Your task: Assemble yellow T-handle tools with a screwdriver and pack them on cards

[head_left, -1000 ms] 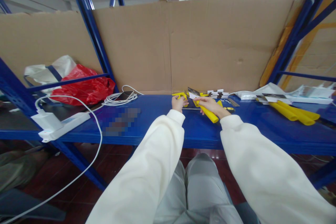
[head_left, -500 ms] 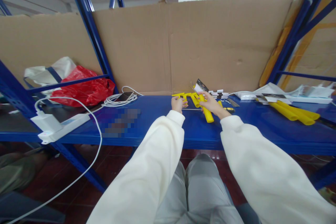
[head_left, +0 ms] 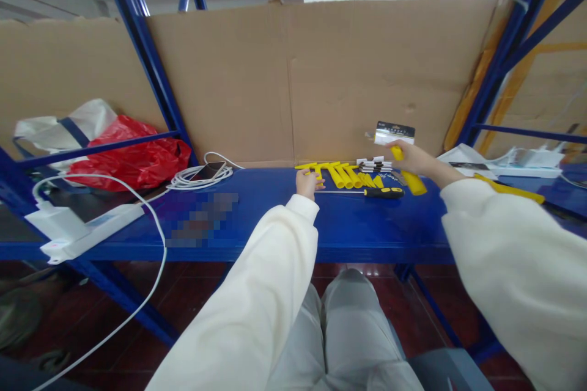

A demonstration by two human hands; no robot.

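My right hand [head_left: 409, 159] is wrapped round the thick yellow handle of a scraper-like tool [head_left: 415, 183], lifted above the right part of the bench. A black-and-white labelled sleeve [head_left: 395, 133] covers its far end. My left hand [head_left: 309, 182] is closed with fingertips on a yellow T-shaped piece [head_left: 316, 167], the leftmost of a row; the fingers partly hide it. Several yellow tube-like handles [head_left: 345, 178] lie side by side to its right. In front of them rests a black-and-yellow screwdriver [head_left: 384, 193], its thin shaft pointing toward my left hand.
White-and-black packets [head_left: 373, 164] lie behind the handles on the blue bench [head_left: 270, 220]. Other yellow handles [head_left: 513, 188] are at the right. A coiled white cable [head_left: 195, 178], a power strip [head_left: 98, 229] and a red bag [head_left: 132, 156] are at the left. Cardboard [head_left: 220, 85] stands behind.
My right hand has moved right, carrying the yellow-handled tool away from the row. The screwdriver and handles now show fully. My left hand stays nearly where it was.
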